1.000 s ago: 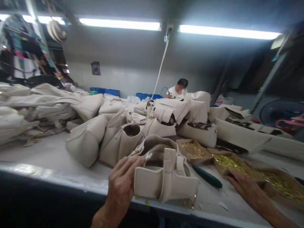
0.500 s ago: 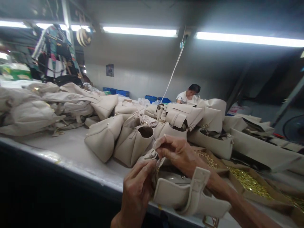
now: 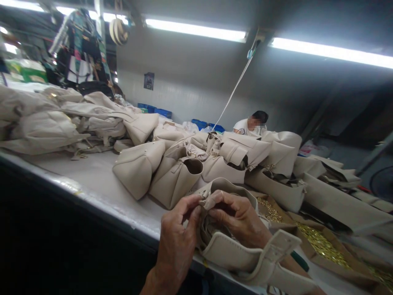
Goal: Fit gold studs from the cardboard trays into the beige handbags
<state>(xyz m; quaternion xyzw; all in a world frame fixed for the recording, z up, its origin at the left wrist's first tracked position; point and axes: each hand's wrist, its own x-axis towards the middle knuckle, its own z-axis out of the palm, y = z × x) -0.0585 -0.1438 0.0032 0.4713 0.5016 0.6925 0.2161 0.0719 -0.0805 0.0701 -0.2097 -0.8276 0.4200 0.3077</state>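
A beige handbag [image 3: 231, 250] lies tilted at the table's front edge, its mouth turned up and its lining partly showing. On its rim, my left hand [image 3: 179, 235] pinches a small beige tab with thumb and forefinger. My right hand [image 3: 238, 215] reaches over the opening and grips the same spot from the other side, fingertips nearly touching the left ones. What lies between the fingertips is too small to make out fully. A beige strap end [image 3: 281, 246] with stitched edges sticks up in front of my right forearm.
Several beige bags [image 3: 139, 168] crowd the table behind my hands. Soft beige pieces [image 3: 46, 127] are heaped at the left. Cardboard trays of gold-coloured metal parts [image 3: 322, 246] stand at the right. Across the table sits a person [image 3: 250, 125]. The table edge [image 3: 76, 190] runs along the front.
My right hand has come down to the bag's rim from a raised pinch, and both hands now meet there. The bag's mouth has turned up more. The view has shifted slightly.
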